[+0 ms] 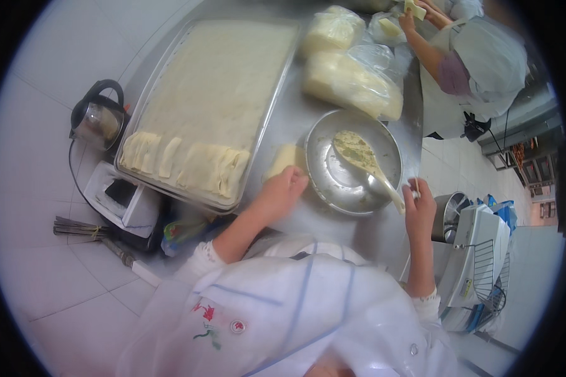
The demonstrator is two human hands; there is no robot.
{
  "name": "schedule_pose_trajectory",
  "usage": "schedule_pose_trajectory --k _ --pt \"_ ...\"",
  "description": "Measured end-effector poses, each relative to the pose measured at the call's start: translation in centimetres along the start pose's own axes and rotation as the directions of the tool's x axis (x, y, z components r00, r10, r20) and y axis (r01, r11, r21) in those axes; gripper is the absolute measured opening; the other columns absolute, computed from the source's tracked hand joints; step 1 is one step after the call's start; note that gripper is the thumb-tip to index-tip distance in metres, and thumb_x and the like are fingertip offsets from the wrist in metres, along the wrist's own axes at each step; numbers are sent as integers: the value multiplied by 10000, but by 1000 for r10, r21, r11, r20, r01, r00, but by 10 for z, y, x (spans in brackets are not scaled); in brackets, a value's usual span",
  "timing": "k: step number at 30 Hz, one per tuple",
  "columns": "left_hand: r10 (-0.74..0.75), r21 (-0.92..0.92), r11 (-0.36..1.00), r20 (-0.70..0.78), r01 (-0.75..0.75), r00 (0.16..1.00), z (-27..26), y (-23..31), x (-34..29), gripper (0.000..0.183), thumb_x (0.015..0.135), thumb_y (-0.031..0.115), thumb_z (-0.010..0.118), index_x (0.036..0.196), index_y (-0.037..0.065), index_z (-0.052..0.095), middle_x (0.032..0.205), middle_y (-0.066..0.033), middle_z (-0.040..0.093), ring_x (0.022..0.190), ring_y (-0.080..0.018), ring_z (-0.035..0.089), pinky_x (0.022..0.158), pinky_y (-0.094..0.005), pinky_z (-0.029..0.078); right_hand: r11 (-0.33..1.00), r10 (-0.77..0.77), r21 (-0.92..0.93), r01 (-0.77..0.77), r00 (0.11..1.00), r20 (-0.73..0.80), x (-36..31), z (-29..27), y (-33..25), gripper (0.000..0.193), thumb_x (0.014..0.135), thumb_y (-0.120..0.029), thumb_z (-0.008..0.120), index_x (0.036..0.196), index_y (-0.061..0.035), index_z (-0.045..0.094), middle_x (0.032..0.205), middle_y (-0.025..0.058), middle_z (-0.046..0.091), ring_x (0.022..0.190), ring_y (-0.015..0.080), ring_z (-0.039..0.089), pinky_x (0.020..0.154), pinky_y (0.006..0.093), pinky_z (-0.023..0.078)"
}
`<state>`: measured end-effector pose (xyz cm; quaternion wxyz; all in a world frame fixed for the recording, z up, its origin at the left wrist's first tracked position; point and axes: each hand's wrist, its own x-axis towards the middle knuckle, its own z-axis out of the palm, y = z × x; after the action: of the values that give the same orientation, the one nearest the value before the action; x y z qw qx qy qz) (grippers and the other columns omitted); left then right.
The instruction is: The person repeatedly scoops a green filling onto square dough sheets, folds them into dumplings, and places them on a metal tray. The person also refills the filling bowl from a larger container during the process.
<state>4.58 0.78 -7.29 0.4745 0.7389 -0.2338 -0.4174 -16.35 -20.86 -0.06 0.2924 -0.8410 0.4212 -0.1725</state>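
Observation:
At the near edge of a pale piece of dough [286, 157] on the metal table is my left hand [286, 190], its fingers drawn together. Whether they grip the dough is hard to see. To its right stands a steel bowl [324, 182] with greenish smears of filling inside. A pale, broad spoon [356, 151] coated with that filling leans across the bowl, its handle over the rim. Just right of the handle's end, my right hand [420, 204] is closed, with a small pale thing at its fingertips that I cannot make out.
A large tray [214, 81] of pale dough, with folded dough pieces [214, 166] along its near end, lies left. Plastic bags of dough [352, 81] sit behind the bowl. Across the table, a co-worker's hands [415, 16] hold dough. An electric kettle [99, 116] stands beyond the tray.

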Motion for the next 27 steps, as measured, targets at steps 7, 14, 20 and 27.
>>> schedule_pose_trajectory --k 7,14,20,27 --pt "-123 -167 978 11 123 992 14 -12 60 195 909 220 568 968 36 551 844 -23 553 759 -118 555 655 -263 501 995 -100 24 98 992 78 -16 14 -15 271 948 -227 489 1149 -56 549 811 176 626 756 310 620 691 384 466" --pt "-172 -426 890 14 161 985 18 -1 45 121 846 96 563 950 34 569 851 -27 574 705 -110 557 634 -256 489 980 81 196 -21 949 -306 -37 -32 48 294 959 -225 474 1168 -31 549 847 151 613 766 208 588 701 320 459" --pt "23 -661 745 -113 -93 993 -2 -10 2 319 842 79 530 1150 -2 553 1072 -75 635 971 -166 603 854 -312 480 980 183 -62 -187 981 -68 -23 -22 99 301 936 -194 481 1183 -34 542 925 204 624 859 333 609 757 402 472" --pt "-94 -640 722 -470 -265 878 29 16 -43 322 838 94 525 1146 2 548 1069 -71 630 965 -169 607 884 -322 481 924 -381 82 374 877 293 31 31 101 303 891 -184 532 1167 -61 515 951 185 584 836 387 586 723 472 484"
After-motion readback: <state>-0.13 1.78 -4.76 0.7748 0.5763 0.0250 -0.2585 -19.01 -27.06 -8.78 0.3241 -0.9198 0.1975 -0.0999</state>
